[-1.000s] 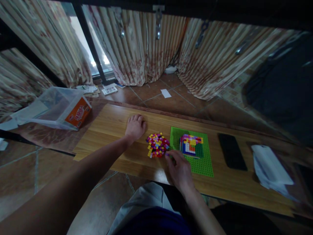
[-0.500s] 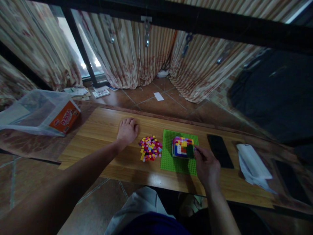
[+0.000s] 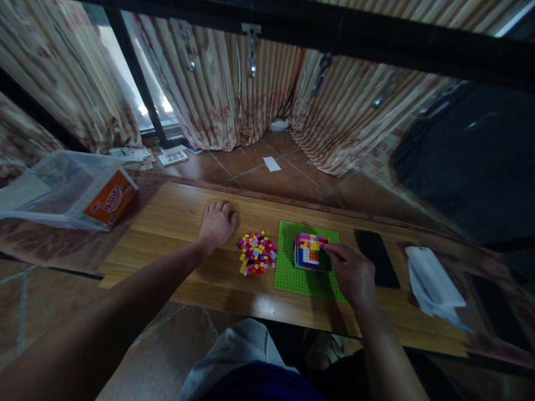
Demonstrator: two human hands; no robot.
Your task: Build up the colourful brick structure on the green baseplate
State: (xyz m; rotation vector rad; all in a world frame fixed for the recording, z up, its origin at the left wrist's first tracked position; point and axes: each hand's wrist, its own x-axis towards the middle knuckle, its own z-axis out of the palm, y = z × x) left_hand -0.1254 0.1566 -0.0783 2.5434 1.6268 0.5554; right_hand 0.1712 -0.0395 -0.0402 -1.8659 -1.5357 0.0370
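My left hand (image 3: 218, 224) rests palm down on the wooden board, its fingers lying open and holding nothing. Just to its right is a loose heap of small toy bricks (image 3: 257, 253) in pink, yellow, red, purple and orange. A green baseplate (image 3: 286, 278) carries a block-shaped brick build (image 3: 308, 256) with a multicoloured top of white, orange, yellow and dark green. Over the right part of that build, my right hand (image 3: 354, 273) pinches a small purple-looking brick between thumb and fingertips. The fingers partly cover the build's right side.
A clear plastic bin (image 3: 67, 192) with an orange label stands at the far left. Right of the baseplate lie a black phone-like slab (image 3: 377, 258) and a white packet (image 3: 434, 275) on the wooden board (image 3: 167, 217). Curtains (image 3: 217, 89) hang beyond, and a dark bar (image 3: 292, 28) crosses above.
My right hand has shifted a little left and up, from the build's right edge to over its upper right part. My left hand has stayed in place.
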